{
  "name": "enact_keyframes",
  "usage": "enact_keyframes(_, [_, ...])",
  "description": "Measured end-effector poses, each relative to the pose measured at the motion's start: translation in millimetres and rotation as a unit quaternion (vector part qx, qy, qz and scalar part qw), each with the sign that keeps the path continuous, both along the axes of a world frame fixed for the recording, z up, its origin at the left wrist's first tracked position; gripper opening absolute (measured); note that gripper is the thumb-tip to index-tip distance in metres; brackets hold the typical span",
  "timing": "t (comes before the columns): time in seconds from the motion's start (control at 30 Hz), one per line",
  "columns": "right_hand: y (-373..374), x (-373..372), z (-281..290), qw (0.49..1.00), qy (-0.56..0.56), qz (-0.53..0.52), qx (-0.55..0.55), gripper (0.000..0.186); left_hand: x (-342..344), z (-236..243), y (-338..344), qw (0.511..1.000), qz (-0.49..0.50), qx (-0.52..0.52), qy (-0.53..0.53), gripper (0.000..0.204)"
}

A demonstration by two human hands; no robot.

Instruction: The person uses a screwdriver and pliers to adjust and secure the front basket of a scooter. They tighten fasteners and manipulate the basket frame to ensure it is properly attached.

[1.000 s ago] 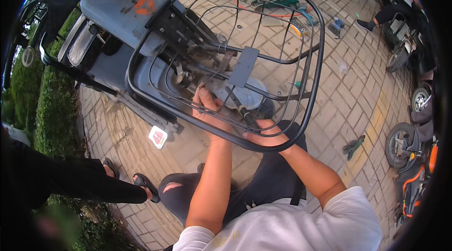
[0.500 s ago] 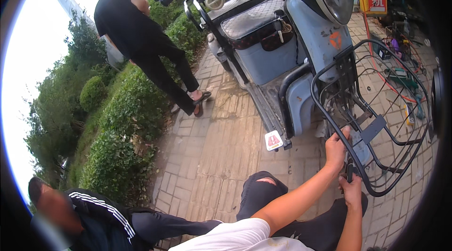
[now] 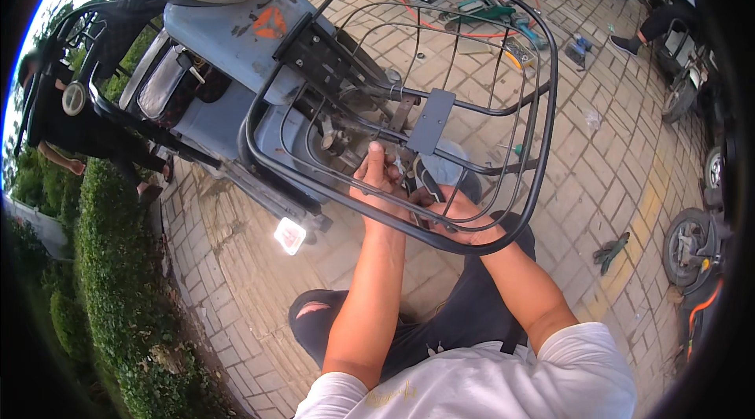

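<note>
R hand (image 3: 454, 218) closed round dark-handled tool (image 3: 429, 185), prob. pliers; its tip's just beside L hand (image 3: 379, 177), fingers bunched, can't tell if holding anything. Wire basket (image 3: 430, 122) over both, on front of scooter (image 3: 216, 22), up-left of grip. Looks mid-job: basket's on, work at fingertips unfinished.

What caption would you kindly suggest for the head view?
Through the wire basket of a blue scooter-style vehicle, left hand beside right hand, which grips a plier-like tool.
</note>
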State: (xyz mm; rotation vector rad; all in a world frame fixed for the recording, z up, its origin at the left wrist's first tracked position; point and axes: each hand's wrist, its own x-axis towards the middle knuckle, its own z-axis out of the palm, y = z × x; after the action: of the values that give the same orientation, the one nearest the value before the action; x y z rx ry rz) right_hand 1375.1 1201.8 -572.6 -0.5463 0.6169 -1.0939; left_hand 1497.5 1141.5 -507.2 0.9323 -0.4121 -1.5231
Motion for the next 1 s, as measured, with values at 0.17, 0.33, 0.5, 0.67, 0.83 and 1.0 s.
enact_keyframes(0.17, [1.8, -0.1, 6.7, 1.0, -0.011, 0.018, 0.006, 0.036, -3.4, 0.2, 3.1, 0.999, -0.022, -0.027, -0.028, 0.026])
enact_keyframes(0.33, [2.8, 3.0, 5.5, 0.998, -0.042, 0.035, 0.015, 0.041, 3.9, 2.8, 4.4, 1.0, -0.003, -0.004, -0.029, 0.022])
enact_keyframes(0.5, [-4.3, 9.7, -8.4, 0.997, -0.027, -0.036, -0.056, 0.026, 3.5, -0.3, 2.9, 0.999, -0.012, -0.007, -0.04, 0.024])
enact_keyframes(0.67, [-6.3, 10.5, -13.9, 0.999, 0.022, -0.034, -0.032, 0.025, 5.8, -6.7, -0.7, 0.996, -0.015, -0.046, -0.073, 0.026])
enact_keyframes(0.83, [-7.0, 12.1, -7.4, 0.996, 0.072, -0.057, 0.01, 0.034, 6.2, -27.2, -2.3, 0.991, -0.014, -0.095, -0.091, 0.029])
enact_keyframes(1.0, [-10.0, 0.8, -2.5, 0.997, 0.066, -0.043, 0.0, 0.034, 14.9, -51.1, -8.2, 0.976, -0.076, -0.183, -0.086, 0.031])
